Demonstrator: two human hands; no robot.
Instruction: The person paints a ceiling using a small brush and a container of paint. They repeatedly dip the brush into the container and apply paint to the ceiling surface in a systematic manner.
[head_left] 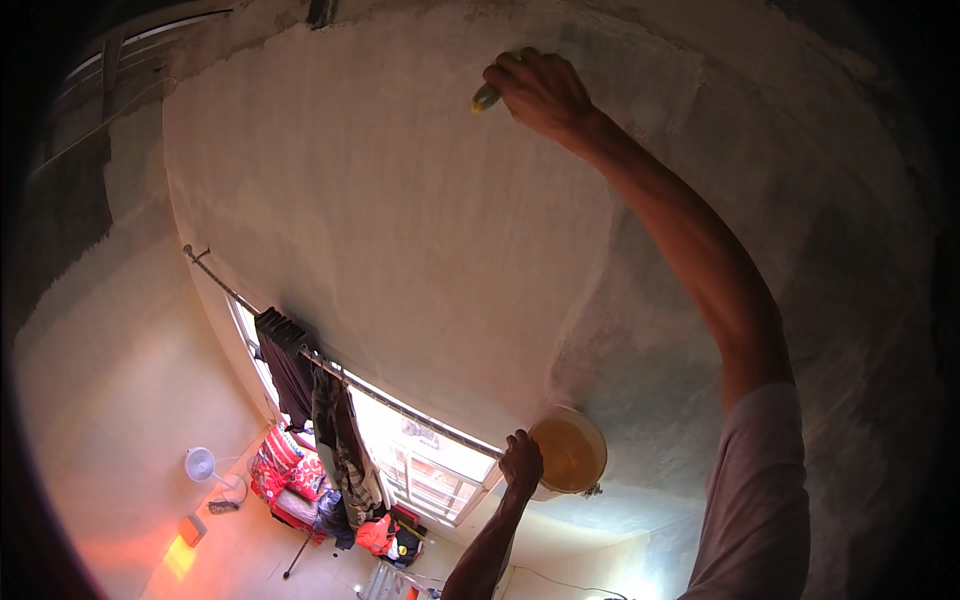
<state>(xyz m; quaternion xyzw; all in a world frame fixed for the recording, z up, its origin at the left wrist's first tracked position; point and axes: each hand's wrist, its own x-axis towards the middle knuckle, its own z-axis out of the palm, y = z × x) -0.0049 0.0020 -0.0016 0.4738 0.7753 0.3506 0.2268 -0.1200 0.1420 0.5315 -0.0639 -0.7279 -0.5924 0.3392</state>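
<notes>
My right hand [545,92] is raised high against the plaster wall [400,200], with the arm stretched up from the right. Its fingers are closed around a short, rounded tool handle [485,98], grey-green with a yellowish end. The tool's other end is hidden by the hand, so I cannot tell its kind. Lower down, my left hand [521,461] grips the rim of a round bucket [602,450]. Brownish-yellow liquid [565,455] shows inside it. The bucket is beside the wall, near the window's right corner.
A curtain rod [405,409] crosses above a bright window [430,462], with dark curtains [340,420] bunched at its left. Far below are a red patterned pile of fabric [285,465], a white fan [200,464], bags [385,540] and a metal ladder [385,582].
</notes>
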